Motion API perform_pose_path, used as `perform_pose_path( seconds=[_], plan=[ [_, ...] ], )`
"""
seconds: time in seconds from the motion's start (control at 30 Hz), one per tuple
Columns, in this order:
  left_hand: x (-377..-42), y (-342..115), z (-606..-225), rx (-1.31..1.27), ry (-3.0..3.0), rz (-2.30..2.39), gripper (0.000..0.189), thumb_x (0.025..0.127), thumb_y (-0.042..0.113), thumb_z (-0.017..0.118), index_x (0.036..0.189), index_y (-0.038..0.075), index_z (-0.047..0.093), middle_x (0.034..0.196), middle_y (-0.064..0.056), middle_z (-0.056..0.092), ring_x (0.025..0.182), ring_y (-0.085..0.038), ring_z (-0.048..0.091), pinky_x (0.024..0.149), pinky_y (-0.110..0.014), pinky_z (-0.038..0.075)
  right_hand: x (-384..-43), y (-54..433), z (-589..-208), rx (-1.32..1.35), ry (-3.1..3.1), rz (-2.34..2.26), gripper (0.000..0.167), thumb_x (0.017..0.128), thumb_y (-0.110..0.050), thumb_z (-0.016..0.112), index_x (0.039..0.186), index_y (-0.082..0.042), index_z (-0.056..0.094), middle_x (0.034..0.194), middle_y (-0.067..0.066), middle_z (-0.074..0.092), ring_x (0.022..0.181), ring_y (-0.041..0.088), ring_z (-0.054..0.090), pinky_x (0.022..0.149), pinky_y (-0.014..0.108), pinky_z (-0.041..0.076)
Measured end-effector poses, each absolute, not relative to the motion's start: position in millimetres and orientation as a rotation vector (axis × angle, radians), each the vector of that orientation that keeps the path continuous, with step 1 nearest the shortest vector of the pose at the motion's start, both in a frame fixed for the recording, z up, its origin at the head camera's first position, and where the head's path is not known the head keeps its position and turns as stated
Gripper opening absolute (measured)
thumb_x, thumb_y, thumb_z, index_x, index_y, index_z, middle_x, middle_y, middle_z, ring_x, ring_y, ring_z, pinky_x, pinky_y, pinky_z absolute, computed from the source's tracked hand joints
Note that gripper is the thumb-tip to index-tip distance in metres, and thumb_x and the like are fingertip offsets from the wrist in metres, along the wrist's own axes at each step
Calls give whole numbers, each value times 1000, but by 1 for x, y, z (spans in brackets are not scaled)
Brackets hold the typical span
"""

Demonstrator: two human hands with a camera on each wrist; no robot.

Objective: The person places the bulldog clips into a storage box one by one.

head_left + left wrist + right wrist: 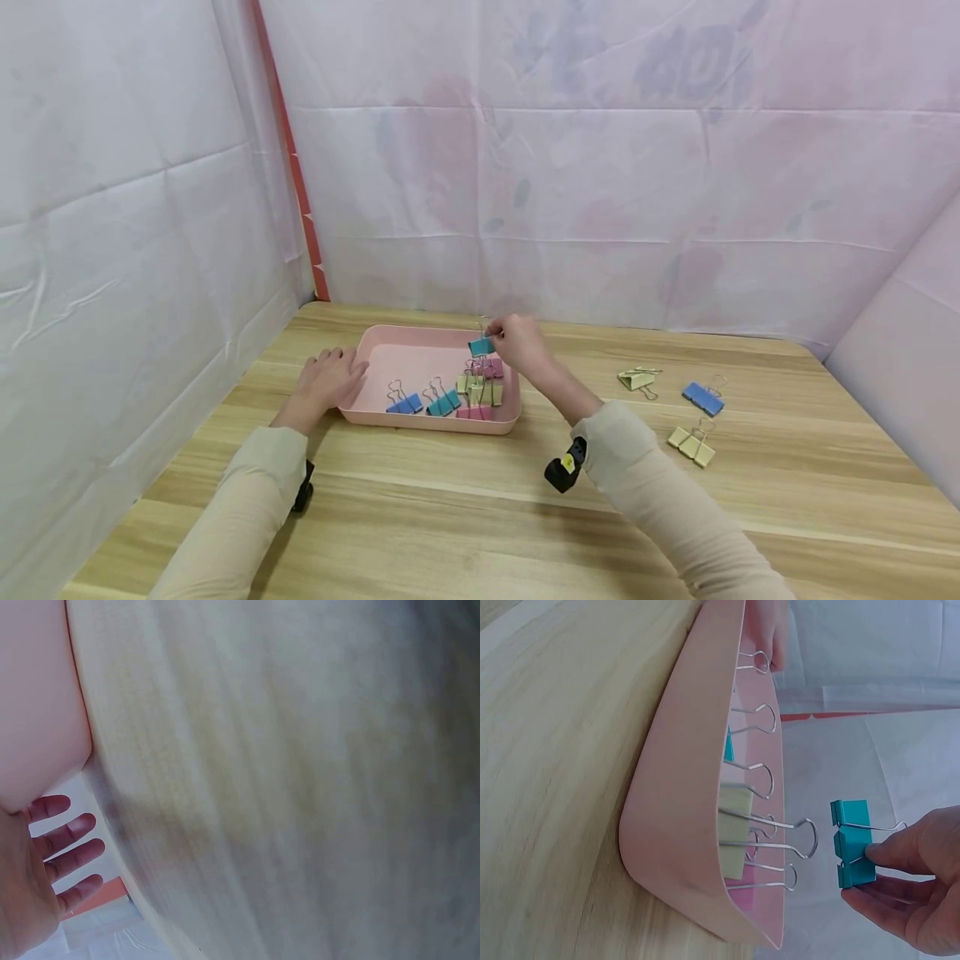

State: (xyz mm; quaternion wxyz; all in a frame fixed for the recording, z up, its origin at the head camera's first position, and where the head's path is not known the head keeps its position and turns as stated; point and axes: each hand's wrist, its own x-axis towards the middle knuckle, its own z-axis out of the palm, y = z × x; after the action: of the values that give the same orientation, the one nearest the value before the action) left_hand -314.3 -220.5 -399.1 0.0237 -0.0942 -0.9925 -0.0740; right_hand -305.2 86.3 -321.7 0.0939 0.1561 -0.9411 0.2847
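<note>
My right hand [522,342] pinches a teal binder clip [853,844] between thumb and fingers, held above the right end of a pink tray [431,422]. My left hand [327,380] rests on the tray's left rim with its fingers extended; the left wrist view shows them spread past the tray's edge. Inside the tray, a blue binder clip [405,404] and another teal binder clip [443,403] lie near the front wall. To their right, pink and yellow clips crowd together, among them a pink binder clip [474,412] and a yellow binder clip [486,393].
On the wooden table [420,517], right of the tray, lie a yellow-green clip [637,379], a blue clip [702,398] and a pale yellow clip [692,447]. White patterned sheeting [585,183] hangs behind the table and along both sides.
</note>
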Motion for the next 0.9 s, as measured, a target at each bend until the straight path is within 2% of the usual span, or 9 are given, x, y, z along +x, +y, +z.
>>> perform_pose_path(
  seconds=[0.3,0.53,0.77,0.9],
  plan=[
    [-313,-220,-396,-292,-3068,-246,50,99,36,32,126,-4,42,121,-27,45,113,-42,39,92,-58,27,-305,75,-325,483,-2811,825,15,86,2,56,91,1,70,89,12,67,73,18,59,63,26,48],
    [-312,-221,-396,-316,-3039,-253,43,98,34,33,117,-2,46,116,-26,48,109,-42,41,87,-57,30,-303,66,-331,516,-2743,794,12,85,2,60,86,1,71,85,11,67,74,19,61,66,28,50],
    [-312,-222,-398,-311,-3049,-261,46,98,35,32,120,-2,45,117,-26,48,110,-42,41,88,-57,29,-305,59,-338,498,-2781,795,13,87,-1,58,88,-2,71,84,9,67,64,15,58,58,24,48],
    [-312,-222,-398,-311,-3054,-266,47,98,36,32,122,-3,44,118,-26,47,111,-41,40,89,-57,28,-304,53,-339,476,-2825,692,15,87,-6,58,87,-8,72,82,3,67,62,12,55,57,26,46]
  ],
)
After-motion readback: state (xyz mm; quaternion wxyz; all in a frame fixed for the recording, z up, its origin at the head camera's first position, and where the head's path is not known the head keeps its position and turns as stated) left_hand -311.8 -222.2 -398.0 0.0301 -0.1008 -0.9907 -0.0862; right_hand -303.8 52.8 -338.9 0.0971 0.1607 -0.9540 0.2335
